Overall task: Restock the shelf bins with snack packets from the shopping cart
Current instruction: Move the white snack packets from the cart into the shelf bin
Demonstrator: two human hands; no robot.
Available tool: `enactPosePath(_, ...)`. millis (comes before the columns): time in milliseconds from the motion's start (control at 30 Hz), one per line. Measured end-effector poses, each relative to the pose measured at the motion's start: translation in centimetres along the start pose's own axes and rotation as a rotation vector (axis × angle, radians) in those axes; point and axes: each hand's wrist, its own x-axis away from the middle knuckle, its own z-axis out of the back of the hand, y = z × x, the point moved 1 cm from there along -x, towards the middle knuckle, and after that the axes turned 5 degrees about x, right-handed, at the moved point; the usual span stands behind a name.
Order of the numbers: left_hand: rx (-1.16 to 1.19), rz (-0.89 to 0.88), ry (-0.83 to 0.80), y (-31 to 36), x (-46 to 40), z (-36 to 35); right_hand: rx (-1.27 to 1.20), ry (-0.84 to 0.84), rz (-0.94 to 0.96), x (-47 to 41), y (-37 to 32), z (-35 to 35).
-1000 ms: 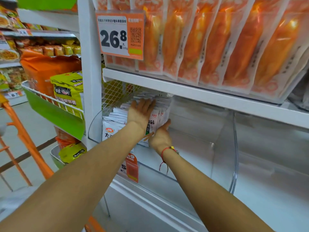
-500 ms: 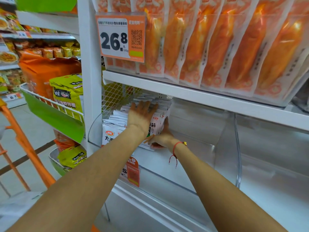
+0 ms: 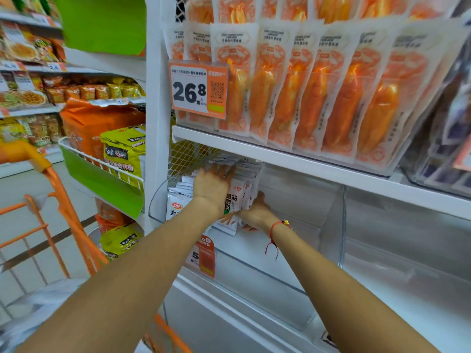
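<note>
Left hand (image 3: 214,186): I see its fingers spread flat on the front of the white snack packets (image 3: 240,192), likely keeping the row from tipping forward.
Right hand (image 3: 256,212): braces the row's right end; finger curl hidden.
Packets: upright in the clear bin's (image 3: 331,225) far-left corner, long axis vertical, faces toward me.

Both forearms were bare — no sleeves showed. The right wrist wore a thin red cord bracelet (image 3: 274,225) with a small gold bead and loose ends hanging down.
</note>
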Motion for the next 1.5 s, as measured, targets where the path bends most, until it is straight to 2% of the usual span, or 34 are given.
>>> enactPosePath(200,0.269,0.088,0.058,-1.6,5.9,4.1,-0.027,0.165,0.228,8.6,-2.1,2.9)
enactPosePath(300,0.479,0.171,0.096,-3.4,10.6,6.0,-0.167,0.053,0.337,13.0,-3.1,3.1)
enactPosePath(400,0.657,0.272,-0.002,-5.7,15.8,7.0,-0.210,-0.037,0.459,17.0,-4.2,2.7)
enactPosePath(500,0.735,0.358,-0.070,-8.0,21.2,7.2,-0.261,-0.105,0.575,20.2,-5.6,0.6)
enactPosePath(567,0.708,0.409,-0.075,-9.3,24.5,6.8,-0.284,-0.212,0.648,22.0,-6.7,-1.2)
enactPosePath(667,0.608,0.459,-0.163,-10.9,28.7,5.0,-0.073,-0.362,0.792,24.4,-8.3,-4.2)
enactPosePath(767,0.534,0.492,-0.250,-12.3,31.0,3.1,0.430,-0.458,0.923,25.5,-9.0,-7.4)
enactPosePath(833,0.517,0.464,-0.260,-12.6,31.7,2.3,0.826,-0.574,0.902,25.8,-8.9,-9.3)
enactPosePath(900,0.497,0.416,-0.279,-12.4,31.9,1.6,0.996,-0.603,0.901,26.2,-9.0,-10.1)
enactPosePath(1000,0.589,0.344,-0.329,-12.9,32.0,0.8,0.883,-0.591,0.991,25.5,-8.8,-9.8)
enactPosePath(1167,0.944,0.258,-0.281,-13.1,32.5,2.5,0.350,-0.536,0.943,25.1,-8.4,-7.7)
enactPosePath(1200,0.987,0.269,-0.273,-12.9,32.6,3.0,0.347,-0.540,0.951,25.1,-8.2,-7.5)
enactPosePath(1267,1.011,0.290,-0.287,-12.6,32.9,3.7,0.579,-0.576,0.998,25.4,-7.8,-7.7)
enactPosePath(1333,0.992,0.272,-0.307,-12.3,33.2,4.3,0.815,-0.606,0.938,25.2,-7.2,-8.3)
enactPosePath(1500,1.019,0.171,-0.419,-11.5,32.7,4.0,0.819,-0.869,0.867,25.1,-6.6,-9.5)
